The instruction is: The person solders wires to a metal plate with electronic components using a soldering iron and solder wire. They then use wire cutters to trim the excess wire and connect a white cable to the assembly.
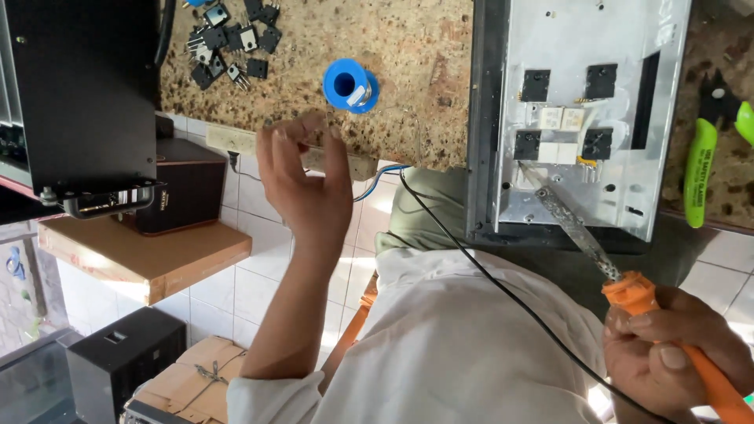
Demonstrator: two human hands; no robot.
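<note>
- Right hand (667, 353) at lower right, grip clamped on the orange handle of a soldering iron (628, 292); its grey crusted tip points up-left and lies over the lower part of the metal plate.
- Silver metal chassis plate (550, 47) sits on the speckled brown stone surface (424, 55), dark frame along its left and lower edges; four black square components (600, 81) and small white blocks (561, 118) are mounted on it.
- Iron's tip ends just below the lower-left black component; contact cannot be told.
- Left hand (302, 184) raised at the surface's edge, fingers apart and slightly curled, holding nothing visible; fingertips near the blue spool.
- Blue plastic spool of solder wire (350, 85) lies on the surface just beyond the left hand, not touched.
- Pile of loose black transistors (232, 39) on the surface, upper left of the spool.
- Green-handled cutters (707, 149) lie on the surface right of the plate.
- Thin black cord (487, 275) runs across the white garment.
- Black metal box (78, 86) at far left.
</note>
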